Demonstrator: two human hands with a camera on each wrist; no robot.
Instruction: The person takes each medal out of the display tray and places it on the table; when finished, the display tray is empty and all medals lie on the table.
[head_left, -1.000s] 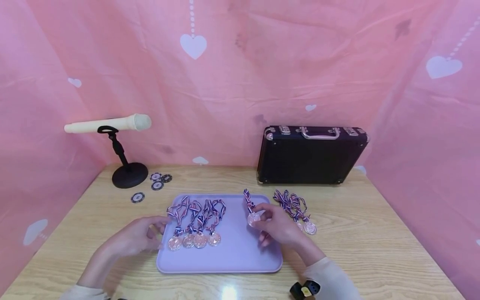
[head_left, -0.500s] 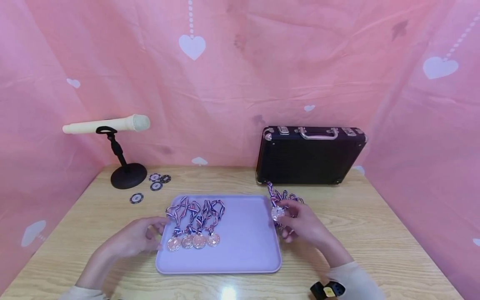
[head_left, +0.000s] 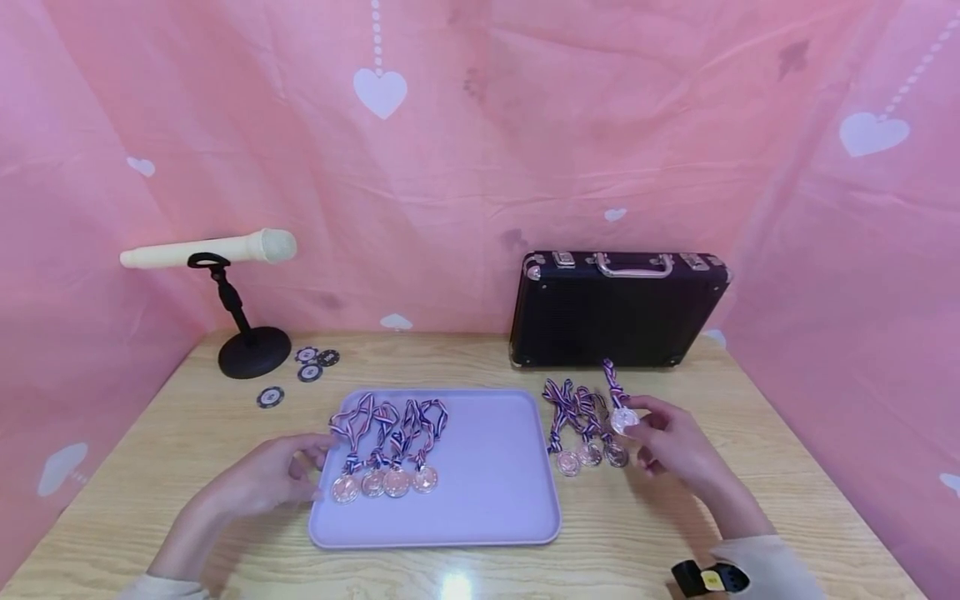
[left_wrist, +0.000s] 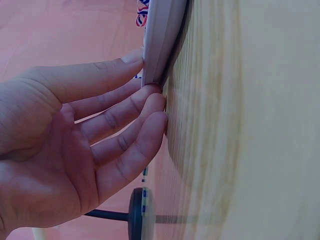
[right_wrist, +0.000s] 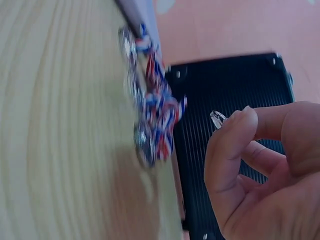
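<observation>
Two bare hands seen, left hand [head_left: 266, 482] and right hand [head_left: 675, 446]; no rings or gloves worn; cream long sleeves [head_left: 772, 567] worn on both forearms, cuffs ended at wrists; small black device with yellow marking [head_left: 708, 577] strapped at right wrist; fingernails kept short, unpainted; left palm shown plainly in left wrist view.

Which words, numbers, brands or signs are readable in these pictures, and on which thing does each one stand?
No text can be read in any view.
Medals on the tray: faces too small to read.
Medals on the table: too small; blurred in the right wrist view.
Medal in the right hand: nothing legible.
Poker chips: markings too small to read.
Black case: no label visible.
Microphone: no brand visible.
</observation>
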